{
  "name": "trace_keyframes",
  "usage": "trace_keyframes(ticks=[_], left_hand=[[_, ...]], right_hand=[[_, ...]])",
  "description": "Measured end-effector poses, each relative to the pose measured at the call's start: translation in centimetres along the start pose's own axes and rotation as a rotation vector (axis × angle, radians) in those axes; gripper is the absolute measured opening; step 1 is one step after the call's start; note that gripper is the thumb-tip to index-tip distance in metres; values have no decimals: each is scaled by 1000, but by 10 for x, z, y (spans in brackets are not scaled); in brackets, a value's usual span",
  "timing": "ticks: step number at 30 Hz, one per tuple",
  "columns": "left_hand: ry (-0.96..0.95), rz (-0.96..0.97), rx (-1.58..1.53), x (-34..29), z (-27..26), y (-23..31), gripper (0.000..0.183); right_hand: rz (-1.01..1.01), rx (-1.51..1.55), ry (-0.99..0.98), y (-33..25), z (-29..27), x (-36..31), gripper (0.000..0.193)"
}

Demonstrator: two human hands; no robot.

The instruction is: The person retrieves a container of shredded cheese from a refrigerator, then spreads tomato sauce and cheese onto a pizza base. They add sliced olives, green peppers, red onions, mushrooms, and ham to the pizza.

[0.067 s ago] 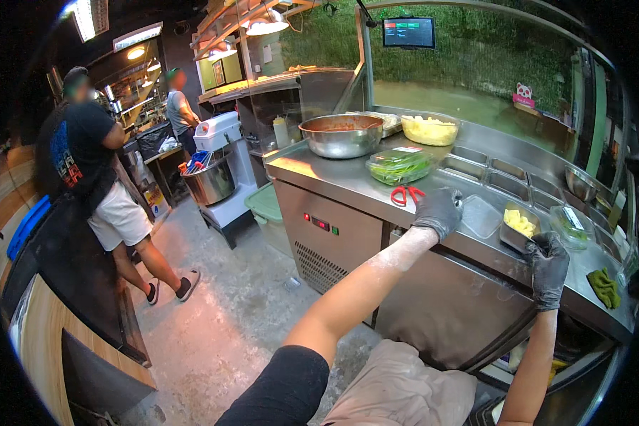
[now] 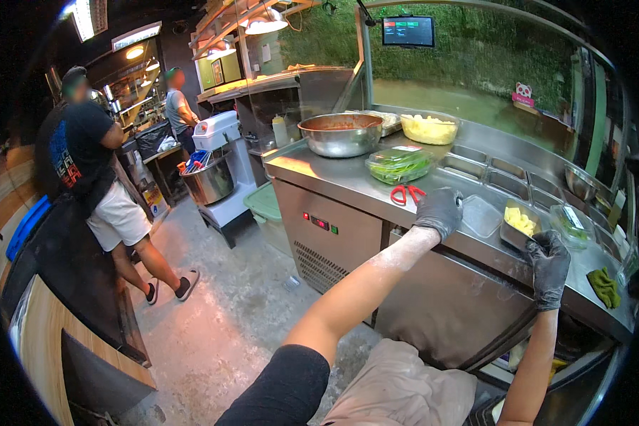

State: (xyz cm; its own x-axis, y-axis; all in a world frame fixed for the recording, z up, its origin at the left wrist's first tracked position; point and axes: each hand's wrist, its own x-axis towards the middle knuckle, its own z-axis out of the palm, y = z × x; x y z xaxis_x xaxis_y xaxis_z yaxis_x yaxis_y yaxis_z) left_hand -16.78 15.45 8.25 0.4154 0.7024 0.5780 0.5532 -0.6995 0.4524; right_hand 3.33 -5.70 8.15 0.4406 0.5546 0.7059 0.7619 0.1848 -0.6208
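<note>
My left hand (image 2: 439,214), in a black glove, is curled closed over the counter's front edge; what its fingers hold, if anything, is hidden. Just right of it lies a flat clear plastic lid (image 2: 481,216), and to its left are scissors with red handles (image 2: 407,194). In its black glove, my right hand (image 2: 549,264) grips the near right side of a small metal pan (image 2: 512,235), which holds pale yellow chunks (image 2: 521,221). Beyond that hand sits a clear plastic container (image 2: 571,226) with something green inside.
Behind stand a steel bowl of red sauce (image 2: 341,136), a clear box of green vegetables (image 2: 399,166), a tub of yellow pieces (image 2: 429,130) and inset metal pans (image 2: 508,186). A green cloth (image 2: 603,287) lies far right. Two people stand left, near a mixer (image 2: 216,160).
</note>
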Motion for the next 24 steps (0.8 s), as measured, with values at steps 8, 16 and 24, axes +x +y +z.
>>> trace_keyframes(ticks=[8, 16, 24], left_hand=[[-62, 34, 149, 25, 19, -9, 28], [10, -45, -59, 18, -2, -7, 44], [291, 73, -260, 26, 11, -35, 47]], right_hand=[[-293, -209, 125, -15, 12, 25, 18], [-284, -169, 88, -16, 68, 34, 16], [-233, -130, 122, -55, 74, 3, 22]])
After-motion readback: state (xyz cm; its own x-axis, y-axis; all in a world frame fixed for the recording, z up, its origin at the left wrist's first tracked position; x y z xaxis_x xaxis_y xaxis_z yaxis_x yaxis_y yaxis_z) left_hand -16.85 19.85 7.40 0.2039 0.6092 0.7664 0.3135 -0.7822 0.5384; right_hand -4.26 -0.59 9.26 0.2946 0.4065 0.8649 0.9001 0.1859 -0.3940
